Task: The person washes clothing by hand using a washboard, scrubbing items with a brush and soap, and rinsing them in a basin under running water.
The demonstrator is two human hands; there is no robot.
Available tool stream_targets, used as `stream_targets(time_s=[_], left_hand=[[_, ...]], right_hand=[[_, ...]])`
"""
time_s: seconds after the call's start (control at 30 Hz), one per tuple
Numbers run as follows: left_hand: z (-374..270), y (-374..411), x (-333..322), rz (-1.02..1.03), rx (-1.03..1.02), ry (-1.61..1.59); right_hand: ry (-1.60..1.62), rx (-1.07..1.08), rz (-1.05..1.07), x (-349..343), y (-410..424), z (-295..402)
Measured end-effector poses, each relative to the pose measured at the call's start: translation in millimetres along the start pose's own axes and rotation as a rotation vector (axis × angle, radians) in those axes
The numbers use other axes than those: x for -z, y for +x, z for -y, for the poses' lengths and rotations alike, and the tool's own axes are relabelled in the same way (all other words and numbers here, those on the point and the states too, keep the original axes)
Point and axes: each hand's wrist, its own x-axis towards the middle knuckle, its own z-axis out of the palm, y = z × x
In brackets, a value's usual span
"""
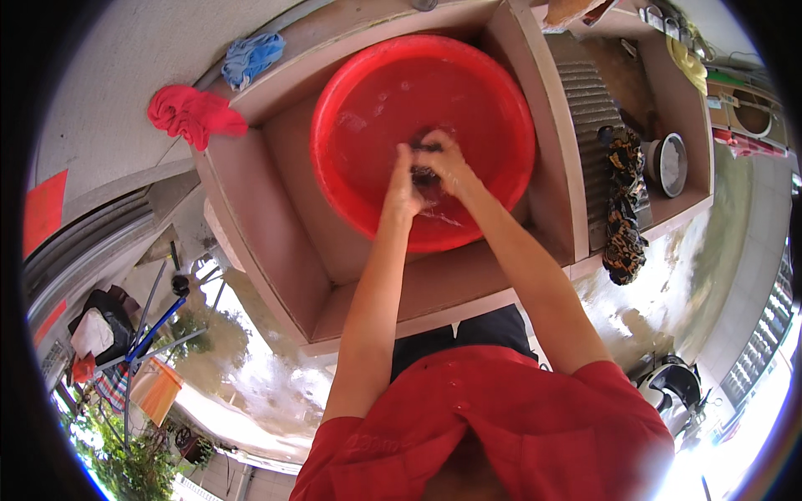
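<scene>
A large round red plastic basin (357, 69) with water in it sits inside a pinkish-brown sink (294, 188). Over the water, near the basin's middle, my left hand (404, 191) and my right hand (446, 164) face each other with a small dark wet item (426, 175) between them, blurred by motion. The fingers of my right hand curl over its top; my left hand presses from the left side. Water drips or splashes below the hands. What the dark item is cannot be told, and part of it is hidden by the fingers.
A red cloth (197, 117) and a blue cloth (252, 59) lie on the sink's far left edge. Right of the divider are a ridged washboard slab (583, 106), a black patterned cloth (623, 206) and a metal pot (671, 164). A folding rack (153, 329) stands at left.
</scene>
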Motion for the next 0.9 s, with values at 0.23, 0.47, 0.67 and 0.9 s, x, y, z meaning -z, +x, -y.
stream_targets(time_s=[0.23,0.47,0.67,0.9], left_hand=[[-25,-10,18,0.492,-0.044,-0.320],[-13,-4,-12,-0.002,0.113,-0.221],[-12,9,20,-0.347,-0.342,0.214],[-9,13,38,-0.436,-0.282,0.817]], right_hand=[[-0.610,0.613,0.008,-43,-115,46],[-0.761,0.650,-0.384,-8,-27,44],[-0.868,0.539,-0.431,17,-3,-5],[-1.312,0.657,-0.157,21,7,-20]])
